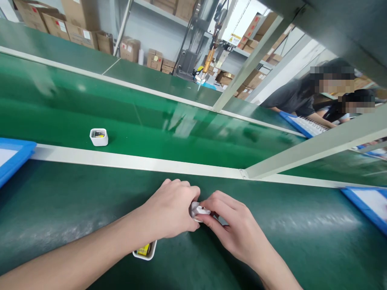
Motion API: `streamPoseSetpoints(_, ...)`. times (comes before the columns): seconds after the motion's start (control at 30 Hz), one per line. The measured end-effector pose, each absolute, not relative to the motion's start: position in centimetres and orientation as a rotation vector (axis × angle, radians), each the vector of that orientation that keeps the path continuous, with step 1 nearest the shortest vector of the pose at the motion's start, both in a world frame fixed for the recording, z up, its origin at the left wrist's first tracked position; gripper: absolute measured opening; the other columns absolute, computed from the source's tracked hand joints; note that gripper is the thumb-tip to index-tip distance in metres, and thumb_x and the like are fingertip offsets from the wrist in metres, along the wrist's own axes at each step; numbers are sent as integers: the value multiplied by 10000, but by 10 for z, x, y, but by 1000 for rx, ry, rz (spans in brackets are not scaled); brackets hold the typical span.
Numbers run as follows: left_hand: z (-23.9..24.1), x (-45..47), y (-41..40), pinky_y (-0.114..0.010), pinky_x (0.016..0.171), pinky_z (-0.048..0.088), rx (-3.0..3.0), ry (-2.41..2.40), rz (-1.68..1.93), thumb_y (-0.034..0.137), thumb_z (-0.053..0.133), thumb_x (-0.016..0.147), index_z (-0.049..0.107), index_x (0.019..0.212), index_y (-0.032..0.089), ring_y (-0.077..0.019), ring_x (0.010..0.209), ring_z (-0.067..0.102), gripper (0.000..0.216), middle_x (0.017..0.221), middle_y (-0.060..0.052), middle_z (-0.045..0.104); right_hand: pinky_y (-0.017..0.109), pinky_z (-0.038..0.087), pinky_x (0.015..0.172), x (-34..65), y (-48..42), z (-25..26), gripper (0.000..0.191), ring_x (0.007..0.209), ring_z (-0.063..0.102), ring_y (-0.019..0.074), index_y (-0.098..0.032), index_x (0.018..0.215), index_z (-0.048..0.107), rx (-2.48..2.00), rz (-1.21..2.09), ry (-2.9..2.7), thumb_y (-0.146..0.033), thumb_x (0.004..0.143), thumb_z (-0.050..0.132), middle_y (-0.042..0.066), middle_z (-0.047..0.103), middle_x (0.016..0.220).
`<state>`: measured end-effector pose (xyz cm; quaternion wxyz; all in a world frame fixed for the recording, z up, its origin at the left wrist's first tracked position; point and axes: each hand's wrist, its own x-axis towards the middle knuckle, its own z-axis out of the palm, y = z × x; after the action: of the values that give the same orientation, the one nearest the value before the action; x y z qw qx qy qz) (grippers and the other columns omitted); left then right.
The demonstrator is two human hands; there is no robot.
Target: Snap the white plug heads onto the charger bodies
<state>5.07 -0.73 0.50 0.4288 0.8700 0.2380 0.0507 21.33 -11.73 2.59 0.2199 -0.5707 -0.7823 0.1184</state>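
Observation:
My left hand (173, 207) and my right hand (231, 225) meet over the dark green bench, both with fingers curled round one small white plastic part (198, 211) held between them. Only a bit of that part shows between the fingertips. Under my left forearm lies a small white open case (146, 250) with something yellow inside. A second white open case (98, 137) sits alone on the bright green conveyor belt, well to the left and beyond my hands.
A white rail (136, 162) separates bench from belt. Blue trays sit at the left edge (13, 157) and right edge (367, 205). Grey frame bars (314, 149) cross the upper right. Other people (302, 96) work across the belt at a blue tray. Cardboard boxes line the far shelves.

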Motion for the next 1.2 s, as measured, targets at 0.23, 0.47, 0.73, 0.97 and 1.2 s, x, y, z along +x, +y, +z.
streamPoseSetpoints(0.23, -1, 49, -10, -350, 755, 378, 2177, 584, 163, 354, 680, 714, 468, 750, 210, -233, 882, 562, 259, 849, -6, 597, 306, 390, 631, 216, -117, 22, 220, 707, 489, 167, -181, 909, 639, -1536, 326, -2201, -276, 1064, 515, 49, 611, 796)
streamPoseSetpoints(0.47, 7, 46, -6, -301, 629, 367, 2142, 611, 161, 324, 697, 676, 498, 717, 207, -204, 780, 591, 234, 794, -1, 624, 299, 361, 638, 213, -118, 16, 231, 702, 465, 160, -190, 878, 605, -1592, 283, -2185, -297, 1064, 515, 29, 567, 778)
streamPoseSetpoints(0.73, 45, 32, 13, -243, 597, 435, 1767, 522, 142, 472, 790, 687, 676, 871, 194, -172, 741, 644, 352, 828, 15, 715, 311, 488, 694, 236, -114, 0, 357, 811, 548, 172, -249, 1335, 450, -1287, 283, -1528, -427, 1037, 534, 54, 528, 1037)
streamPoseSetpoints(0.97, 66, -20, 90, -293, 761, 450, 2238, 1083, 664, 575, 674, 786, 675, 959, 181, -241, 920, 657, 431, 1005, -50, 734, 371, 527, 808, 236, -109, -15, 305, 878, 583, 182, -237, 1313, 458, -1507, 295, -1636, -364, 1044, 526, 71, 542, 1083)
streamPoseSetpoints(1.2, 1, -78, 162, -286, 660, 484, 2244, 1573, 383, 539, 680, 741, 675, 912, 184, -247, 797, 690, 395, 866, -58, 742, 409, 524, 863, 227, -109, -16, 284, 949, 568, 205, -272, 1314, 443, -1555, 349, -1781, -357, 1049, 502, 71, 540, 1121)
